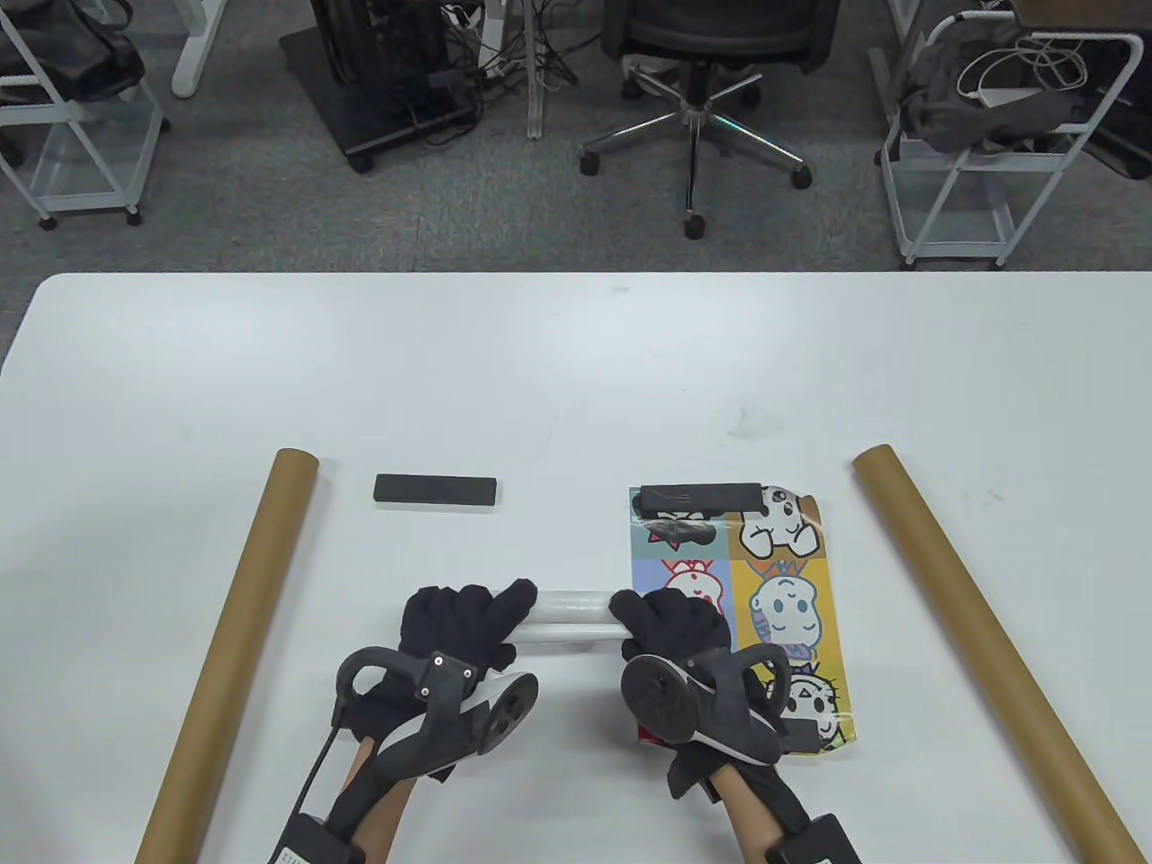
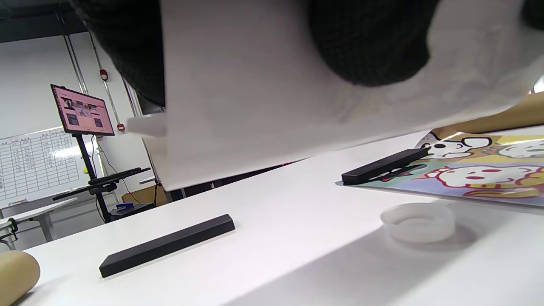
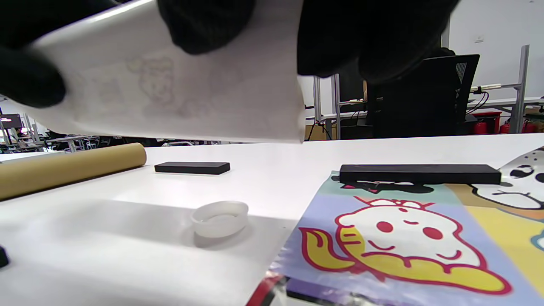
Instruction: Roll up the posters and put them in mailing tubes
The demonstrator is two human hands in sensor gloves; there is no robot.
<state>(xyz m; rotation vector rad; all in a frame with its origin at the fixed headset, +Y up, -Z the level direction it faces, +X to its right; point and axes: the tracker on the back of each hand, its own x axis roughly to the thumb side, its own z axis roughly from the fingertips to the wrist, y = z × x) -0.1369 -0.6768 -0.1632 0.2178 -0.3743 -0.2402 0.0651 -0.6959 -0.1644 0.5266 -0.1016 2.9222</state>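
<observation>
Open tabletop at 12 o'clock beyond the black bar [image 1: 436, 490], left cardboard tube [image 1: 232, 652] walling 9 o'clock, right cardboard tube [image 1: 985, 643] walling 3 o'clock, flat poster [image 1: 774, 576] with weight bar [image 1: 702, 498] at 1 o'clock, small plastic cap [image 3: 219, 218] under the raised roll [image 1: 567, 615].

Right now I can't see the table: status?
Both hands, left and right, grip the rolled poster. Second poster flat under black bar. White cap beneath roll.
</observation>
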